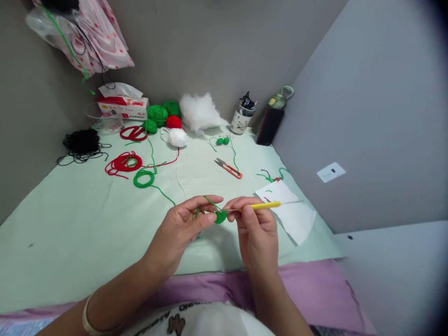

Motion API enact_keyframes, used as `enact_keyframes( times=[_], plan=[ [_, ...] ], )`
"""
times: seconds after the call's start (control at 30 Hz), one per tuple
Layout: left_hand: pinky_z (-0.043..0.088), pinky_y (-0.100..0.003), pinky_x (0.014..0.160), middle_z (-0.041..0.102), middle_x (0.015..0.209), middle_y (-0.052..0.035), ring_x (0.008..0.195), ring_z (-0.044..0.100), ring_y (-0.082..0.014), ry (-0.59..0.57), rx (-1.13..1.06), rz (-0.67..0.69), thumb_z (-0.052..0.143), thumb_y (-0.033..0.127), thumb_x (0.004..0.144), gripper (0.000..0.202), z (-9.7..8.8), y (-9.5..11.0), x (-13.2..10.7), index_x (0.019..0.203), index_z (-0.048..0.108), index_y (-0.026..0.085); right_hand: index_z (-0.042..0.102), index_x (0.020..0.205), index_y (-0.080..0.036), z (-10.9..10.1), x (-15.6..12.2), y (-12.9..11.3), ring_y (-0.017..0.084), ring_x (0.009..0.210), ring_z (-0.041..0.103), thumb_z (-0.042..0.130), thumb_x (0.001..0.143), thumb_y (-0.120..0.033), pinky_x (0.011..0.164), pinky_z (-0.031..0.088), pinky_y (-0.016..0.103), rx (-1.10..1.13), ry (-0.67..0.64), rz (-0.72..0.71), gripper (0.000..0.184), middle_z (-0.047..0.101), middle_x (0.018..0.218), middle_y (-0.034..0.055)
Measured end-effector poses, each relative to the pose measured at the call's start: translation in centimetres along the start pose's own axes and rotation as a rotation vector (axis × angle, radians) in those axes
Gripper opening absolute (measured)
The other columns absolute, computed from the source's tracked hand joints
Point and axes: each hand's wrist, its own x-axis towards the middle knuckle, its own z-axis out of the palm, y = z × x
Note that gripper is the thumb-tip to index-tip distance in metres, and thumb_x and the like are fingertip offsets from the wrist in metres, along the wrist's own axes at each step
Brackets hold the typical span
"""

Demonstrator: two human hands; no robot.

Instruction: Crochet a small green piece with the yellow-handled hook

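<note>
Between thumb and fingers, my left hand [185,221] pinches a small green crochet piece [220,216]. A strand of green yarn [211,202] runs over the left index finger, and its tail leads back to a green yarn coil [143,178] on the table. My right hand [257,228] is closed around a crochet hook with a yellow handle [265,205]. The hook's thin metal tip meets the green piece, with the right fingertips close to it. Whether the tip sits inside a stitch is too small to tell.
Orange thread snips [229,168] and tiny green crochet balls [223,141] lie ahead. White paper [292,214] with yarn scraps is at right. Behind are yarn balls [157,115], stuffing [203,112], red scissors [133,133], a tissue box [123,106], a pen cup [241,120] and a phone [270,126].
</note>
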Motion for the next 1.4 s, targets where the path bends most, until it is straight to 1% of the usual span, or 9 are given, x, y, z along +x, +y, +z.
enact_keyframes(
  times=[0.13,0.37,0.53,0.7,0.9,1.03,1.2,1.33,1.4],
  plan=[
    [0.046,-0.027,0.08,0.073,0.094,-0.0024,0.089,0.061,-0.018,-0.006,-0.033,-0.007,0.088,0.033,0.082,0.027,0.1,0.2,-0.2,0.109,0.087,0.028,0.077,0.086,-0.023,0.1,0.4,-0.4,0.015,0.069,0.065,0.069,0.1,-0.037,0.067,0.056,0.03,0.03,-0.002,0.035,0.021,0.076,0.083,0.0031],
    [0.045,-0.028,0.079,0.07,0.092,-0.0017,0.087,0.058,-0.0179,0.005,-0.001,0.012,0.086,0.034,0.083,0.026,-0.5,0.1,-0.2,0.108,0.087,0.029,0.077,0.097,-0.024,-0.5,-0.2,-0.8,0.017,0.079,0.07,0.06,0.107,-0.032,0.073,0.058,0.033,-0.114,-0.081,-0.061,0.021,0.078,0.091,0.0035],
    [0.042,-0.024,0.071,0.064,0.087,0.0016,0.074,0.049,-0.0129,0.052,0.1,0.081,0.086,0.03,0.085,0.024,-0.3,-0.1,-0.4,0.109,0.087,0.033,0.074,0.111,-0.028,-0.6,-1.0,-0.9,0.019,0.089,0.072,0.053,0.106,-0.015,0.078,0.058,0.036,-0.453,-0.15,-0.326,0.025,0.078,0.097,0.0039],
    [0.045,-0.021,0.074,0.064,0.087,0.0023,0.075,0.051,-0.0105,0.022,-0.041,0.063,0.091,0.032,0.083,0.034,0.4,-0.2,-0.4,0.116,0.084,0.033,0.074,0.126,-0.04,-0.6,-1.6,0.5,0.024,0.098,0.074,0.068,0.096,-0.01,0.084,0.062,0.039,-0.824,-0.151,-0.635,0.043,0.078,0.108,0.005],
    [0.044,-0.018,0.07,0.046,0.065,0.0083,0.054,0.022,-0.0053,-0.112,-0.285,-0.158,0.087,0.028,0.087,0.034,-0.1,0.4,0.1,0.121,0.084,0.024,0.079,0.114,-0.031,-0.2,-1.2,0.0,0.02,0.086,0.07,0.057,0.104,-0.014,0.073,0.059,0.036,-0.429,-0.019,-0.42,0.03,0.076,0.095,0.005],
    [0.04,-0.018,0.065,0.065,0.083,0.0013,0.066,0.045,-0.0073,-0.108,-0.21,-0.084,0.088,0.027,0.084,0.035,-0.1,0.8,0.1,0.12,0.085,0.027,0.08,0.101,-0.028,0.2,-0.4,-0.4,0.018,0.083,0.068,0.06,0.106,-0.021,0.07,0.057,0.033,-0.179,-0.018,-0.266,0.022,0.076,0.092,0.004],
    [0.046,-0.022,0.082,0.071,0.093,-0.0006,0.089,0.06,-0.0134,-0.07,-0.124,-0.022,0.09,0.031,0.084,0.033,0.5,0.4,-0.1,0.116,0.086,0.029,0.079,0.106,-0.028,0.4,-0.5,0.0,0.017,0.085,0.071,0.061,0.104,-0.016,0.071,0.059,0.03,-0.343,-0.036,-0.325,0.022,0.078,0.093,0.0024],
    [0.046,-0.02,0.075,0.067,0.086,0.0016,0.077,0.056,-0.0103,-0.022,-0.189,-0.033,0.094,0.032,0.079,0.04,0.6,-0.1,0.1,0.118,0.085,0.029,0.077,0.121,-0.03,0.1,-1.5,0.4,0.019,0.092,0.073,0.063,0.1,-0.008,0.075,0.062,0.032,-0.682,-0.095,-0.54,0.034,0.075,0.104,0.0056],
    [0.045,-0.02,0.069,0.065,0.082,0.0023,0.061,0.044,-0.0055,-0.062,-0.257,-0.113,0.093,0.031,0.08,0.039,0.4,-0.1,0.3,0.117,0.086,0.024,0.076,0.127,-0.031,-0.1,-1.7,0.5,0.02,0.098,0.074,0.062,0.099,-0.006,0.078,0.063,0.033,-0.801,-0.122,-0.632,0.04,0.075,0.112,0.0076]
  ],
)
